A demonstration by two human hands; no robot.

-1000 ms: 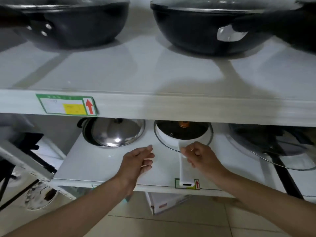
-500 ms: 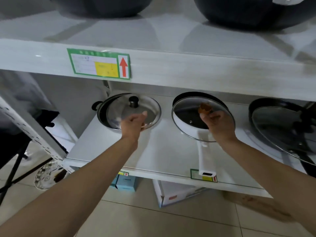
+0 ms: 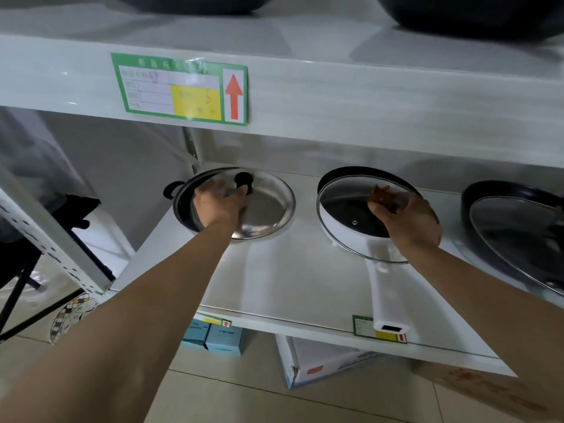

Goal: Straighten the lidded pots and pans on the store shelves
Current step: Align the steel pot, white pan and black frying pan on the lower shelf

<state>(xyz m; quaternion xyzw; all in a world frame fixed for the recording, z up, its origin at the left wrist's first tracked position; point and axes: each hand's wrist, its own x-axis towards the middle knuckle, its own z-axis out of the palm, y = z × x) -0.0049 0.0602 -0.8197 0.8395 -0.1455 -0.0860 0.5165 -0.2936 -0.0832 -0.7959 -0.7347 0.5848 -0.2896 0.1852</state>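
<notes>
- Head view looks under the upper shelf at the lower shelf (image 3: 274, 285), and I'm using the white pan (image 3: 351, 239) as my landmark for everything.
- Glass lid (image 3: 345, 206) sits skewed on that pan, shoved toward its front-right rim. Right hand (image 3: 409, 221) is curled over the brown knob (image 3: 383, 193), looks like a grip but the fingertips are hidden.
- Pan's long white handle (image 3: 386, 297) runs straight out toward the person, its end poking past the shelf's front edge.
- Left of the pan, well apart: a steel-lidded pot (image 3: 268, 206). Left hand (image 3: 219, 206) lies on the lid with fingers around the black knob (image 3: 243, 180); can't tell how tight.
- Right of the pan: a dark pan with a tilted glass lid (image 3: 518, 236).
- My guess is each lid needs sliding back onto centre, and each hand is already nearest its own.
- Room's dim, tiled floor, boxes (image 3: 213, 334) below the shelf.
</notes>
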